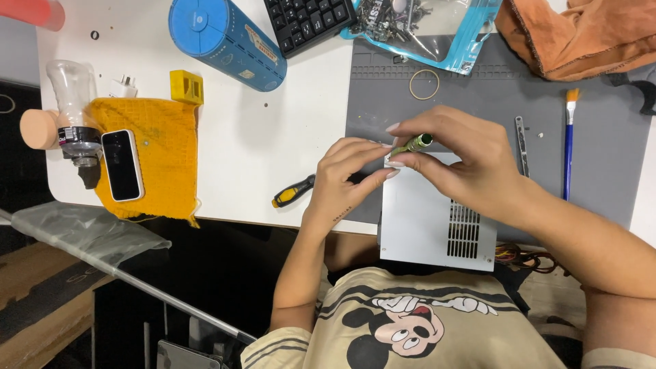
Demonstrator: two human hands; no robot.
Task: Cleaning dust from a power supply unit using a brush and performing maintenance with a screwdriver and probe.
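Observation:
My right hand [465,164] holds a small green-handled screwdriver [415,143] between thumb and fingers, its tip pointing down at the top left corner of a grey metal power supply box [424,222]. My left hand [345,179] pinches at the same corner, its fingertips touching the tool's tip. The box lies flat at the near table edge, partly on a grey work mat [601,137], with a vent grille on its near right side.
A yellow-and-black screwdriver [294,192] lies left of my left hand. On the mat are a rubber band [424,85], a metal strip [522,145] and a blue brush [568,143]. Further off: screw bag [437,31], keyboard [307,20], blue cylinder [225,41], orange cloth [581,34], phone [122,165] on yellow cloth.

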